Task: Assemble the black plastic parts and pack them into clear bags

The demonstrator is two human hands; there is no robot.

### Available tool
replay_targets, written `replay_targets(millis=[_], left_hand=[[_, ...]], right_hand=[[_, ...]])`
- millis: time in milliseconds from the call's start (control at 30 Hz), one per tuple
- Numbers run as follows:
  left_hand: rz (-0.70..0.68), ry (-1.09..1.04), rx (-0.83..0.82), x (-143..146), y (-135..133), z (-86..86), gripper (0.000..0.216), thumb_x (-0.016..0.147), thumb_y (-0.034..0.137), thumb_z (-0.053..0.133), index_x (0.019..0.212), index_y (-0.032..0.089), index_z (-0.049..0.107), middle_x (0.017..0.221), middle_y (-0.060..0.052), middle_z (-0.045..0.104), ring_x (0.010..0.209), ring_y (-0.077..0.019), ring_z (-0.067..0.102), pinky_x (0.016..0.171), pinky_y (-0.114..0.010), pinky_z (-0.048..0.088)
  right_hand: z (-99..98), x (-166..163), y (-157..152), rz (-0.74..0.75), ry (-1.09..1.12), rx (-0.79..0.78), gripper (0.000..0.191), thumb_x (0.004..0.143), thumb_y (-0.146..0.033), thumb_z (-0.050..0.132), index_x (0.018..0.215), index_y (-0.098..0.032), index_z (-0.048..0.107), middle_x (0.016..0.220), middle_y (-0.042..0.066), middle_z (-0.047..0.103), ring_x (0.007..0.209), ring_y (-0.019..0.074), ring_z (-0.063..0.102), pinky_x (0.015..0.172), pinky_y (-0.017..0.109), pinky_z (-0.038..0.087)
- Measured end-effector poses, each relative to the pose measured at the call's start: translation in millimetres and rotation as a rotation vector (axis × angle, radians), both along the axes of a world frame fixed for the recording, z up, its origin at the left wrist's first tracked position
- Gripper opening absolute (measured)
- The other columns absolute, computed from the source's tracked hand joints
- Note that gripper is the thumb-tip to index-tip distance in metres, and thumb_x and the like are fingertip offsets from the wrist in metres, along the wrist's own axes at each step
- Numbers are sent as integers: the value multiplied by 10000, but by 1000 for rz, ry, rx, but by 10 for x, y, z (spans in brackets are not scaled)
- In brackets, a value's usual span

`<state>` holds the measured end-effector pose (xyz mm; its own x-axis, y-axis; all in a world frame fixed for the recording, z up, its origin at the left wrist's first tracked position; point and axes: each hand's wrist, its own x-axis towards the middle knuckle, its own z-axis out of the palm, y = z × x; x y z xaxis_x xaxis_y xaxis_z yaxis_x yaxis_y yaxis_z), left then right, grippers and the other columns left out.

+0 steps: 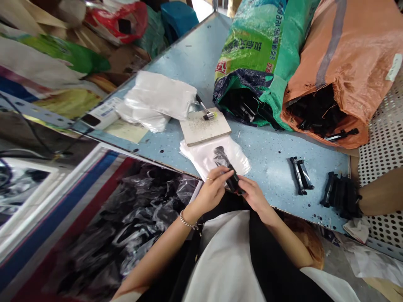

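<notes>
My left hand (215, 184) is closed around a black plastic part (233, 183), its fingers laid across the top. From the other side, my right hand (253, 193) pinches the lower end of the same part. The part's upper end is inside a clear plastic bag (222, 156); how far the bag reaches under my fingers is hidden. Beneath lies a stack of clear bags (241, 157) at the table's near edge. A pale board (206, 131) rests on that stack, with a small metal-and-black tool (208, 115) on it.
On the blue table (267, 159) lie more clear bags (163, 94), a pair of black parts (301, 176) and a cluster of them (341, 195). A green sack (252, 54) and an orange sack (349, 54) spill black parts. Bagged parts fill a striped container (103, 184) below left.
</notes>
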<state>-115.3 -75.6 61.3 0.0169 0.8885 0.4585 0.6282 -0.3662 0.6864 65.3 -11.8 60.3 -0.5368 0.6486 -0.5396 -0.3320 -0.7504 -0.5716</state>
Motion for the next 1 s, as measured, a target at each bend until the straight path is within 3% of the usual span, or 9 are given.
replay_targets(millis=[100,200,400,600,700,767,833,933,1000], left_hand=[[216,20,-63,-74,-55,-51,373,937,29,474,1183,214,685,1471,-150,521,1073,-208,696,951,-426,616],[236,158,-50,-111,-53,-71,528,931,-3,402,1369,208,608,1566,-161,478,1375,-283,568,1100,-475,542],[-220,227,78,197,-58,-8,774,930,-5,394,1652,212,221,1497,-190,559,1369,-258,580,1077,-414,560],[-39,103,-41,-89,-418,261,457,971,245,605,1423,307,578,1186,-89,712,1058,-241,710,957,-385,603],[-6,126,-334,-628,-789,286,305,962,397,603,1245,329,690,1164,-46,731,1054,-254,722,936,-360,606],[14,207,-544,-954,-977,122,284,931,463,597,1121,313,745,1127,-46,748,1008,-268,741,873,-352,619],[54,310,-756,-1161,-1064,-144,291,899,446,578,1022,265,769,1085,-74,767,988,-288,752,868,-369,617],[147,476,-1026,-1240,-1011,-457,290,829,334,569,990,203,772,1127,-120,774,1060,-317,742,900,-382,596],[208,532,-1140,-1156,-874,-463,287,847,315,537,956,195,773,1066,-118,788,1007,-316,750,852,-374,588]], right_hand=[[46,75,-59,-49,-60,78,262,761,-353,837,956,-199,755,838,2,725,687,130,618,598,248,484],[33,100,-53,-114,-32,28,269,729,-388,849,874,-196,727,789,5,703,655,131,598,567,250,468],[120,11,-193,-58,-79,170,196,821,-399,781,859,-227,698,858,5,685,787,156,608,684,262,529],[361,360,-182,395,-184,680,554,833,-300,781,1366,-284,630,1366,62,618,1189,228,623,1056,406,501],[417,967,198,161,-762,915,432,947,-369,638,1370,-285,629,1448,91,588,1292,269,568,1135,478,420],[407,1443,457,20,-1325,986,499,898,-344,679,1368,-186,617,1448,193,574,1380,364,478,1161,565,345],[345,1857,620,82,-1743,877,616,842,-352,731,1390,-112,583,1448,284,537,1361,447,474,1099,613,371],[185,2253,644,271,-1909,778,721,812,-444,744,1415,-96,556,1355,293,584,1244,448,560,1003,556,446],[79,2369,575,273,-1892,800,722,806,-496,718,1392,-99,576,1271,265,631,1177,417,596,964,507,467]])
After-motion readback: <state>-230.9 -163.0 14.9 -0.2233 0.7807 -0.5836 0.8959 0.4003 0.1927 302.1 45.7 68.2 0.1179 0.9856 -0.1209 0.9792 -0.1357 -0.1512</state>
